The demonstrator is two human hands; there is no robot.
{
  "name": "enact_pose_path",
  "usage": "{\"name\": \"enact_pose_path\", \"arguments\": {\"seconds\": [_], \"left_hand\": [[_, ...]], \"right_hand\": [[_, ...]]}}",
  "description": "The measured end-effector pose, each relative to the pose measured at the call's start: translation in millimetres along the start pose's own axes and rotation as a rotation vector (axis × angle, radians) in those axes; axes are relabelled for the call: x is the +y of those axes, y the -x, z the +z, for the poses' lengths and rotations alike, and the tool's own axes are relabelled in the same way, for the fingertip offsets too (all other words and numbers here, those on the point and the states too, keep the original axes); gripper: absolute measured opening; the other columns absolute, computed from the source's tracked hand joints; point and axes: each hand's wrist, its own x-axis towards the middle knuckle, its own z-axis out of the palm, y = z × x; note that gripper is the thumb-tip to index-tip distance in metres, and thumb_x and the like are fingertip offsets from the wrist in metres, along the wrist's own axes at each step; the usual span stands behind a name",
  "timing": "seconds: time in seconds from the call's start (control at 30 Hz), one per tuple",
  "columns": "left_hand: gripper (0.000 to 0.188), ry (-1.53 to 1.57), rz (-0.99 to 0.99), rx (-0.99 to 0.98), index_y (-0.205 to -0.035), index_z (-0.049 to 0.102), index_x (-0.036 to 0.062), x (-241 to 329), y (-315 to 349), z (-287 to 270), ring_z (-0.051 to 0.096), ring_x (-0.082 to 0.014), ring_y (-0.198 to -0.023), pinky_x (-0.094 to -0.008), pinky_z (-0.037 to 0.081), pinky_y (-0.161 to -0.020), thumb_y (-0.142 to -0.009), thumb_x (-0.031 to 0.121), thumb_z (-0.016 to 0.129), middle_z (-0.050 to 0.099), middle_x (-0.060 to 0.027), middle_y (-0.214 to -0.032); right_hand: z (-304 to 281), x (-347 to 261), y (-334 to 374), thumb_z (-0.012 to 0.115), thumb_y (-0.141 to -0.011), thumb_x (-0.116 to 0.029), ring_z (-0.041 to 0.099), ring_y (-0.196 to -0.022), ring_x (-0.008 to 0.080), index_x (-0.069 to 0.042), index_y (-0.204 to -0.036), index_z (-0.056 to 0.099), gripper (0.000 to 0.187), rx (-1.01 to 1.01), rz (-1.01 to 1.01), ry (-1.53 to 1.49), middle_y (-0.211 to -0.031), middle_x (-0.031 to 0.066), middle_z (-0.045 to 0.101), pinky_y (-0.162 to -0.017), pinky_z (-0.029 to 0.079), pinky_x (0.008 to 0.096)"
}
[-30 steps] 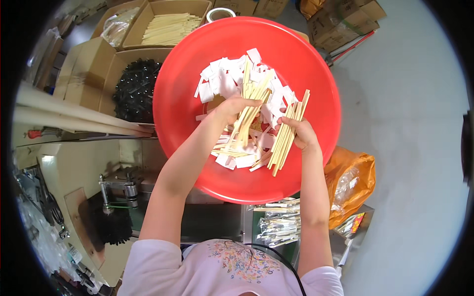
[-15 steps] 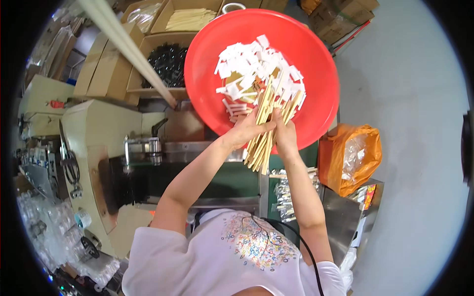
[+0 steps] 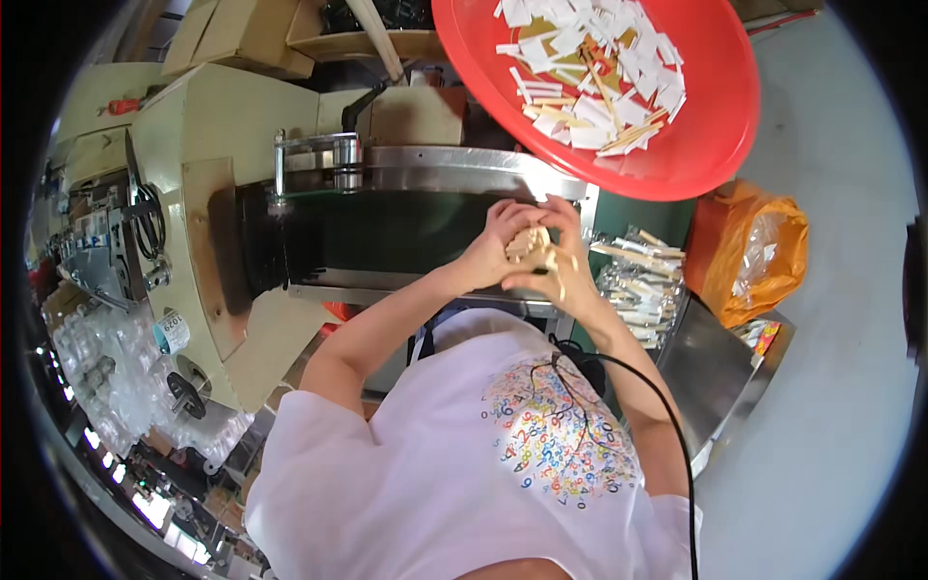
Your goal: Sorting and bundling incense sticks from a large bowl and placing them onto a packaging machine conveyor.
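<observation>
Over the edge of the dark green conveyor belt [image 3: 406, 232], my left hand [image 3: 483, 253] wraps round a bundle of pale wooden chopsticks [image 3: 527, 246], which shows mostly end-on. Curved about the bundle's other side is my right hand [image 3: 568, 275], its thumb and fingers bent; the chopsticks' lower length is hidden. Beyond my hands is a red plastic basin [image 3: 710, 164]. It holds a heap of white paper slips [image 3: 580, 48] and a few loose chopsticks [image 3: 633, 137].
Right of my hands lie several clear-wrapped chopsticks [image 3: 638, 290]. An orange plastic bag [image 3: 701, 256] stands beside them. A beige machine cabinet [image 3: 242, 116] and a metal roller fitting [image 3: 346, 164] are at left, with cardboard boxes [image 3: 237, 39] behind. Clear plastic packaging [image 3: 116, 367] sits lower left.
My hands have drawn the chopsticks out of the basin and back toward my body, turning the bundle end-on. The view has shifted, so the basin now sits higher and further right.
</observation>
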Motion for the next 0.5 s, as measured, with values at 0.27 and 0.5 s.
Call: {"name": "enact_pose_path", "arguments": {"seconds": [0.27,0.5], "left_hand": [[0.047,0.203,0.088,0.157,-0.1,0.053,0.001,-35.2,15.3,23.8,0.056,-0.0321,-0.085,-0.0369,0.046,-0.075,-0.063,0.02,0.075,0.055,-0.014,-0.094],[0.04,0.265,0.251,0.15,-0.092,0.054,0.0036,-34.1,12.7,22.8,0.057,-0.0305,-0.083,-0.0349,0.047,-0.072,-0.061,0.016,0.076,0.056,-0.0137,-0.091]], "right_hand": [[19.7,18.0,2.5,0.087,-0.048,-0.033,0.031,-0.125,0.0367,-0.003,-0.137,0.016,0.118,-0.09,0.105,-0.221,-0.135,0.0226,0.024,-0.103,0.028,0.041],[7.3,0.0,0.6,0.089,-0.045,-0.029,0.028,-0.127,0.0259,-0.003,-0.139,0.013,0.124,-0.21,0.24,-0.266,-0.139,0.0171,0.023,-0.103,0.027,0.034]]}}
